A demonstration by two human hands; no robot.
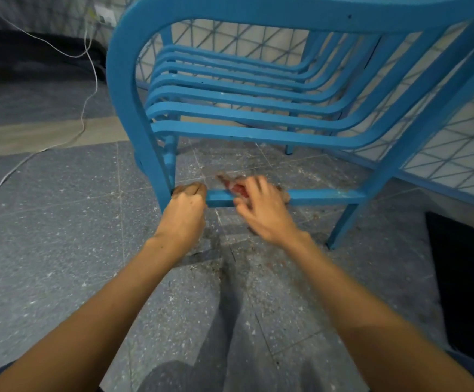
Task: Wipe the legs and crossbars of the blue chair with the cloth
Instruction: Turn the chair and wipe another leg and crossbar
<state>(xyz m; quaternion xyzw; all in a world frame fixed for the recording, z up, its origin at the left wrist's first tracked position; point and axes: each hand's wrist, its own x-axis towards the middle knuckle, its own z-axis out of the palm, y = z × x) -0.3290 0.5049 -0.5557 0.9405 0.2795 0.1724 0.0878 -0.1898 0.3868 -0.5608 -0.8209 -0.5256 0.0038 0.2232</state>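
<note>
The blue chair stands on the floor, close to a wall with a blue criss-cross pattern. The person reaches both arms out to the low crossbar that joins the two near legs.

The left hand is closed in a fist at the left end of the crossbar, right where it meets the left leg. A bit of brown stuff peeks out above the fist. It may be part of the cloth, but I cannot tell. The right hand is near the middle of the crossbar. Its fingers are bent and a little spread, and they press a reddish cloth onto the bar. So the cloth is on the crossbar, under the right hand. The right hand looks blurry.

I think the job is partly done at most. The wiping is on this one low bar now. The right part of the bar has pale specks on it, so it looks like it needs a wipe. The right leg and the far legs are not being touched, and I cannot tell if they are clean.

The floor is grey speckled tile with thin lines. There is brownish dirt on it under the chair and near the hands. A white cord runs over the floor on the left. A dark mat lies on the right.
</note>
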